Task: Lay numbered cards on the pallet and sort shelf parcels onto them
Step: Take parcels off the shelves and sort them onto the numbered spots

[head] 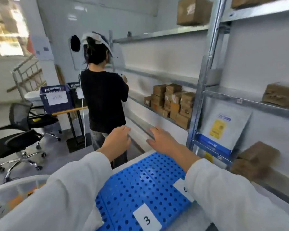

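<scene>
A blue perforated pallet (pixel 133 185) lies low in front of me. On it lies a white card marked 3 (pixel 147 219), and a second white card (pixel 182 189) is partly hidden by my right sleeve. My left hand (pixel 118 142) and my right hand (pixel 162 140) reach forward above the pallet's far end, fingers loose, holding nothing. Brown cardboard parcels (pixel 172 102) are stacked on the metal shelf ahead to the right. A white mailer with a yellow label (pixel 222 127) leans on a lower shelf on the right.
A person in a black top (pixel 105 99) stands at the shelf just ahead, back to me. More brown parcels sit on the right shelves (pixel 280 95). A black office chair (pixel 22 135) and a table with a blue crate (pixel 56 98) are at left.
</scene>
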The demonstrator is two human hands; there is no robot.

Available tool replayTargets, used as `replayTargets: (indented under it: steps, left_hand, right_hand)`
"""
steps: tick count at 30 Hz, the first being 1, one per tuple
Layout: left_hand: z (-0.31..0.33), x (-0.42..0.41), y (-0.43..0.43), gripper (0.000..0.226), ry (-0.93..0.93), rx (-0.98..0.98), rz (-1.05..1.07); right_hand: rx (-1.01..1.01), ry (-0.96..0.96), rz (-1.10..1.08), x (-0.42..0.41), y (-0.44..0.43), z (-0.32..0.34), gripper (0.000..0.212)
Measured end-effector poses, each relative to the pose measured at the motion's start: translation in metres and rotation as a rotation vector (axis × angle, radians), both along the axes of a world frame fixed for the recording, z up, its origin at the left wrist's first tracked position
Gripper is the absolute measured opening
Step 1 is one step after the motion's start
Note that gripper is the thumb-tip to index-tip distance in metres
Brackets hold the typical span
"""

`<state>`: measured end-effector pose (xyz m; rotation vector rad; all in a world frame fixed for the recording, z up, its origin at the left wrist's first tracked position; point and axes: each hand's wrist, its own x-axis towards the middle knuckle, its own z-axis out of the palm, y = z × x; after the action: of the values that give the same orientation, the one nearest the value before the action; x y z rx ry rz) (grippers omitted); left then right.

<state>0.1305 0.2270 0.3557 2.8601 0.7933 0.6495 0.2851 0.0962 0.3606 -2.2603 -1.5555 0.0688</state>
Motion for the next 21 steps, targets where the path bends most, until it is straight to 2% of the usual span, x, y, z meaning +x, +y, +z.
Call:
replayTargets:
  steps: [5,10,17,21]
  left_hand:
    - [0.041,0.077,-0.04,0.05,-0.024,0.065,-0.105]
    - [0.057,0.16,-0.085,0.052,-0.022,0.131,-0.189]
    - [0.043,0.256,-0.139,0.04,-0.061,0.186,-0.279]
    - [0.031,0.295,-0.158,0.049,-0.029,0.139,-0.292]
  right_hand:
    - [0.072,-0.086,-0.116,0.065,-0.049,0.034,0.056]
    - [0.101,-0.019,-0.216,0.127,-0.103,0.046,0.057]
    - [0.106,-0.019,-0.303,0.205,-0.165,0.03,0.054]
    - [0.041,-0.004,-0.352,0.243,-0.194,0.014,0.063]
